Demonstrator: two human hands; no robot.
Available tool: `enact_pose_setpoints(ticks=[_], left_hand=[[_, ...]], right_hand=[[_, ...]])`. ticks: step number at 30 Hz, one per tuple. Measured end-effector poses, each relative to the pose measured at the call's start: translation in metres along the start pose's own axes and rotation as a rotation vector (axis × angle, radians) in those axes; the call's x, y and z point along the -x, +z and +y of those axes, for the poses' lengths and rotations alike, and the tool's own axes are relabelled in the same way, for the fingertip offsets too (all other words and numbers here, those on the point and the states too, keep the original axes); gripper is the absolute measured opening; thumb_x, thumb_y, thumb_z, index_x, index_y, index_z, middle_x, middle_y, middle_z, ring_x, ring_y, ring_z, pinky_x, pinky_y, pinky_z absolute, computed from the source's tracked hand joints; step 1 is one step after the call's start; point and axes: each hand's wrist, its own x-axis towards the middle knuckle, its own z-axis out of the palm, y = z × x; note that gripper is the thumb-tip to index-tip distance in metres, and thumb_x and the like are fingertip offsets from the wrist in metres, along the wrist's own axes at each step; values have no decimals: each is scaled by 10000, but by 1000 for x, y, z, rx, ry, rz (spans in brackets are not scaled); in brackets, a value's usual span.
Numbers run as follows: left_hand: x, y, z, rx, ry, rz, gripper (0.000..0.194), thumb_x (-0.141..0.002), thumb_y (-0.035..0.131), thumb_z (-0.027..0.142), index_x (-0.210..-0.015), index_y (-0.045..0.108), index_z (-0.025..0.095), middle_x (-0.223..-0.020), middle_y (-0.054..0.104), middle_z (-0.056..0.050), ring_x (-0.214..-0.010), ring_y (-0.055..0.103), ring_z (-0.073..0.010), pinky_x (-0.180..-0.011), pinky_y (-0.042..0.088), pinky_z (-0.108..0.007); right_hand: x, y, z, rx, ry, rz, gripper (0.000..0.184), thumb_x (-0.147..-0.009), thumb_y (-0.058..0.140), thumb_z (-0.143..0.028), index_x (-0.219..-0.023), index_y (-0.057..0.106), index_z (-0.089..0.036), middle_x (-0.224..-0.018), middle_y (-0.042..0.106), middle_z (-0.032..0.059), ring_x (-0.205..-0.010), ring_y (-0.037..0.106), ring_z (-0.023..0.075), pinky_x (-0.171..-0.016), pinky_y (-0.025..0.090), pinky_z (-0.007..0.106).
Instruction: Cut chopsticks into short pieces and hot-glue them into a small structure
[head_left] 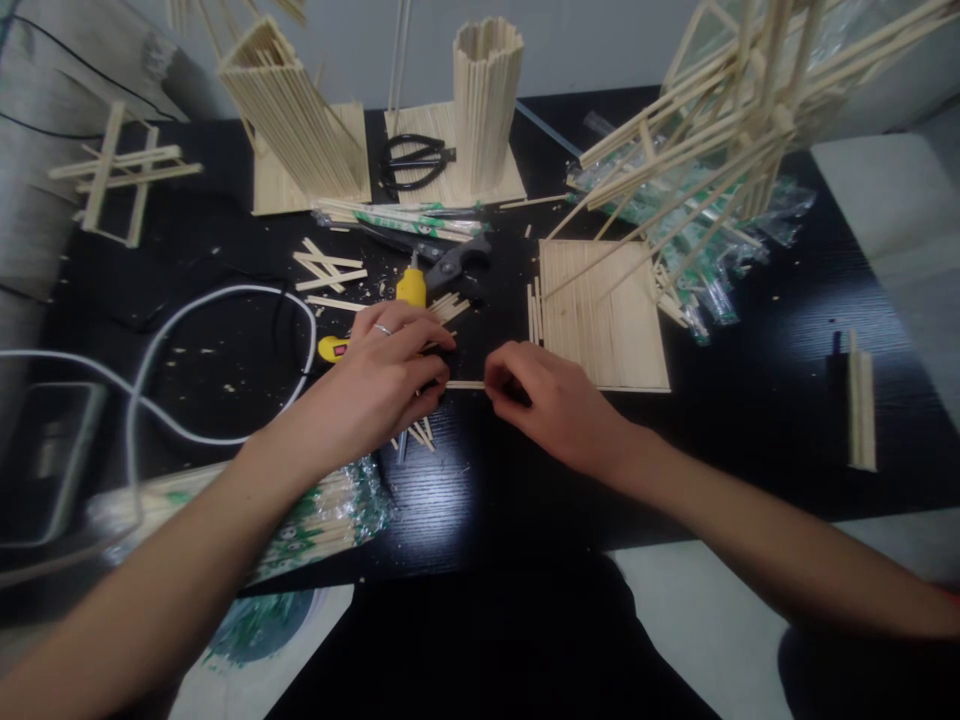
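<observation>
Between my two hands runs a thin wooden stick [466,385], lying level low over the black table. My left hand [394,365], with a ring on one finger, pinches its left end. The fingers of my right hand [536,395] are closed on the other end. Just beyond my left hand a yellow glue gun [411,286] points away from me, its lower part hidden by that hand. Short cut sticks [421,432] lie beneath the left fingers. To the right of my right hand is a flat panel of sticks [604,320] with a stick frame standing on it.
Dark cutters [450,262] lie past the glue gun, and black scissors [416,162] rest on a panel by a round stick tower [487,110]. A square tower [292,120] stands back left. A white cable [225,290] loops at left; wrapped sticks [322,520] lie near the front edge.
</observation>
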Motion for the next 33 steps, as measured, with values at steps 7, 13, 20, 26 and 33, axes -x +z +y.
enact_pose_setpoints(ticks=[7,13,20,26,33], left_hand=[[0,1,-1,-2,-5,5,173,-965,570,229,-859,705,215,-1213,679,-79,-1249,544,-316,-1068,369,-537],[1,0,0,-2,-7,1,156,-949,581,210,-850,702,216,-1217,678,-83,-1255,543,-323,-1065,374,-538],[0,1,0,22,-11,24,157,-945,595,229,-842,712,206,-1191,685,-89,-1242,554,-322,-1072,362,-526],[1,3,-1,9,-2,27,176,-956,591,244,-853,719,180,-1210,677,-103,-1243,550,-321,-1071,363,-526],[1,6,-3,-9,22,51,181,-963,584,248,-844,705,185,-1191,679,-98,-1232,561,-306,-1062,377,-508]], right_hand=[[0,-1,0,11,-7,0,116,-898,535,-95,-942,544,-201,-877,602,19,-802,587,157,-751,468,283],[-1,-1,0,11,-13,-3,115,-894,536,-98,-937,540,-205,-875,602,17,-804,583,160,-751,466,286],[0,1,1,30,-38,13,117,-905,556,-87,-951,548,-195,-882,606,19,-809,585,156,-758,463,277],[-2,2,0,28,-88,35,114,-913,541,-82,-938,543,-193,-849,602,23,-798,581,168,-750,459,287],[-4,5,1,56,-90,35,110,-923,533,-89,-932,539,-198,-843,602,23,-797,573,171,-748,454,294]])
